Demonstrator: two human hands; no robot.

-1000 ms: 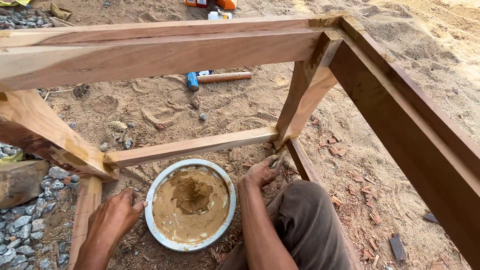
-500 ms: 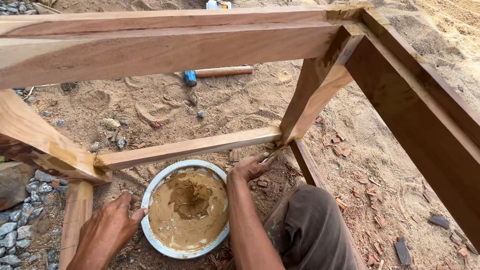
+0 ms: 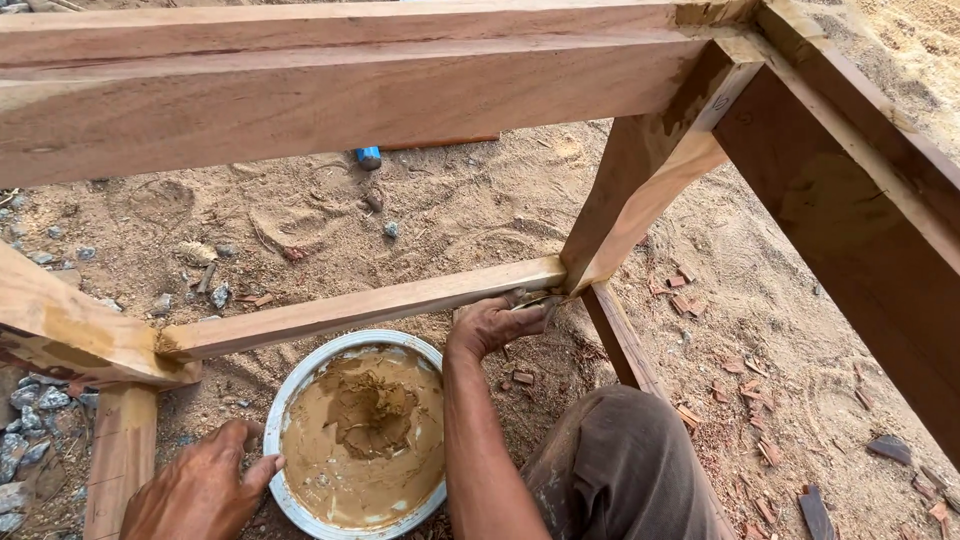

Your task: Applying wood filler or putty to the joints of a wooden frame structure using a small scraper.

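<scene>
Outside, the ground point(image 3: 470, 215) is dry sand, with grey stones point(image 3: 25, 440) at the left edge and small reddish wood chips point(image 3: 745, 385) scattered at the right. A wooden frame point(image 3: 350, 100) stands on this ground; its thick top rails fill the upper part of the view. A lower rail point(image 3: 360, 305) has its long axis from lower left to upper right, and it ends at a slanted leg point(image 3: 640, 190). Just in front of this rail, a round metal bowl point(image 3: 295, 385) lies on the sand, full of brown paste point(image 3: 365, 435).

The right hand point(image 3: 492, 325) reaches to the joint of the lower rail and the leg. Its fingers are closed around a small thin tool point(image 3: 540, 300), which points toward the joint; what kind of tool I cannot tell. The left hand point(image 3: 200, 485) rests open beside the bowl, its thumb touching the rim. The 2 hands are well apart, with the bowl between them. A blue object point(image 3: 368, 157) lies on the sand behind the frame.
</scene>
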